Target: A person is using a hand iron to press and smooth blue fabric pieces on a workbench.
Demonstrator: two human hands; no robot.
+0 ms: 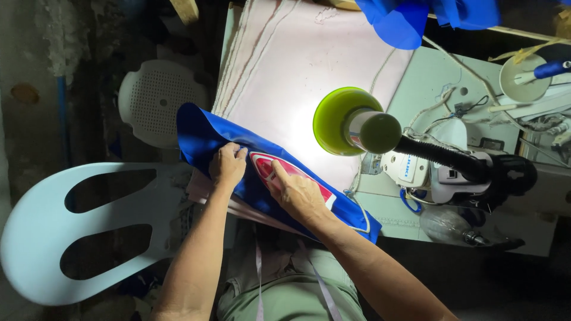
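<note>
Blue fabric piece with red-and-white patch (262, 178), frame centre: pinched by left hand (228, 165), pressed flat under open right hand (295, 191) for alignment.

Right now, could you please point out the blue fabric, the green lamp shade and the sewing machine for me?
blue fabric (202, 138): head view, on its bare upper left corner.
green lamp shade (333, 122): head view, on its left rim.
sewing machine (416, 169): head view, on its white body.

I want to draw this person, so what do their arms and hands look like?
Both arms are bare, with no sleeves showing. The left hand and right hand wear no gloves, and I see no rings, watch or bracelets.
</note>
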